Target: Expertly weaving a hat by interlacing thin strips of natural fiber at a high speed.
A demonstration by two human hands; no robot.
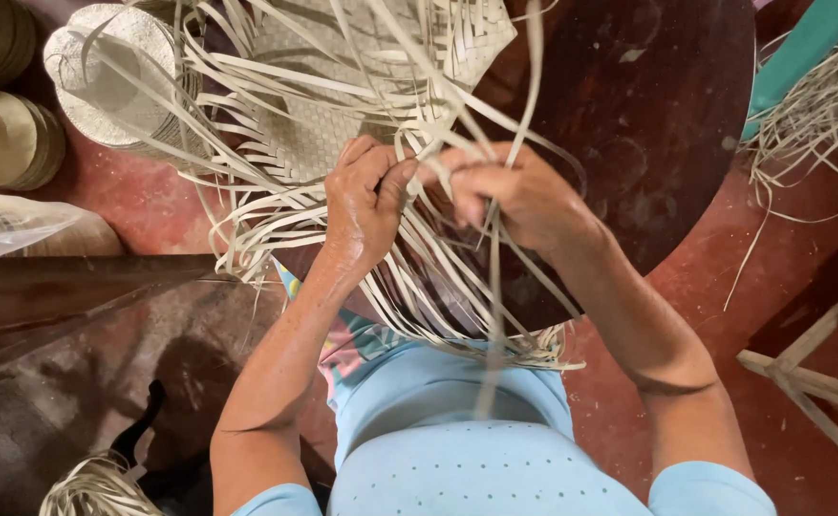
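A flat woven mat of pale palm strips [328,115] lies on a dark round wooden table [648,105], with many loose strip ends [247,205] fanning out toward me. My left hand [366,201] pinches strips at the mat's near edge. My right hand [519,196] sits just beside it, fingers closed on other strips, one long strip [532,76] rising from it. The two hands almost touch at the thumbs.
A woven straw hat [113,81] rests on a stack at the upper left, next to piles of round woven discs [3,139]. A bundle of loose fibre [820,115] and a teal post [801,53] stand at right. Wooden sticks [811,377] cross the red floor.
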